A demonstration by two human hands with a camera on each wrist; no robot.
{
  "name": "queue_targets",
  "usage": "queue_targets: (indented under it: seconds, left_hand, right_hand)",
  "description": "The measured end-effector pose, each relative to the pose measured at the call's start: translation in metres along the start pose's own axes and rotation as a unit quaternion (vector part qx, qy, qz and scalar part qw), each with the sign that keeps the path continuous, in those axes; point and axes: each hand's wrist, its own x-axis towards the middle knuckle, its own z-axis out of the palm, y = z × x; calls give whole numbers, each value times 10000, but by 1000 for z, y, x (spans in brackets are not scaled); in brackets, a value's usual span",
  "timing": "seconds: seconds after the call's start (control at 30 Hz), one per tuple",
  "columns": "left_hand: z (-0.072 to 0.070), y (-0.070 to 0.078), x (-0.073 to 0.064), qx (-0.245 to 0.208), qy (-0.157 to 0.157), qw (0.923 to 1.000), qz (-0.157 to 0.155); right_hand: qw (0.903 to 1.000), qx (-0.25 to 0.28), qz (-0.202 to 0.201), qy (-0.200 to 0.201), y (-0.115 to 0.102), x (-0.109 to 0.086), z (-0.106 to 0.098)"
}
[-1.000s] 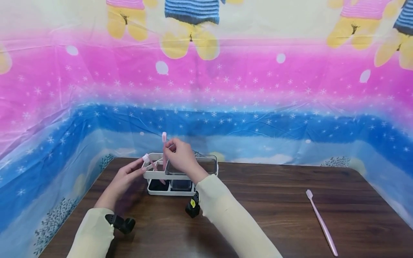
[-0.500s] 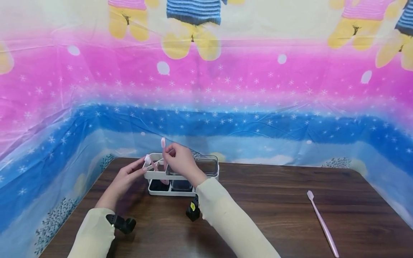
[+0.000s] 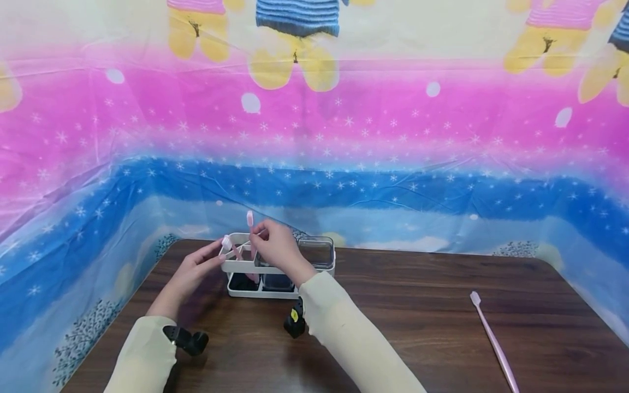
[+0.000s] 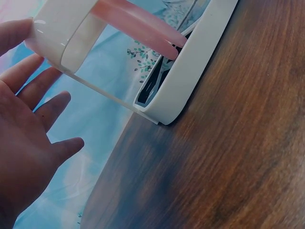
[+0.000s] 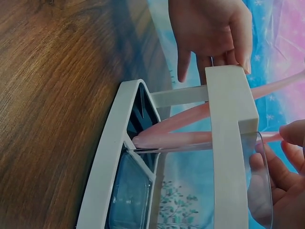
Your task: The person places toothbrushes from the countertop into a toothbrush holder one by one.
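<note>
In the head view, a white two-tier toothbrush holder (image 3: 239,266) stands at the table's back left. My right hand (image 3: 281,246) pinches a pink toothbrush (image 3: 250,219) just below its head, upright in the upper tier's left section. A second pink toothbrush (image 3: 226,243) leans left in the same section. Both handles (image 5: 174,140) run down to the dark-lined lower tray (image 5: 101,157) in the right wrist view, their ends close together. My left hand (image 3: 189,272) touches the upper tier's left end with fingertips; its other fingers (image 4: 56,109) spread out straight beside the holder.
A third pink toothbrush (image 3: 493,338) lies on the dark wooden table (image 3: 393,305) at the right. A clear bin (image 3: 316,252) sits in the holder's upper right. Behind the table hangs a patterned cloth (image 3: 373,185). A black wrist camera (image 3: 295,319) hangs below my right cuff.
My right hand has lowered slightly with the toothbrush, whose head now sits lower over the holder. My left hand has stayed at the holder's end.
</note>
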Motion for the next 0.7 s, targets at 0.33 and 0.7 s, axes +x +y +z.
queue_targets:
  seconds: [0.33, 0.7]
  left_hand:
    - [0, 0, 0, 6, 23, 10000, -31]
    - [0, 1, 1, 99, 36, 9999, -105]
  right_hand:
    - [9999, 60, -26, -106, -1, 2, 4]
    - [9992, -154, -323, -162, 0, 5, 9]
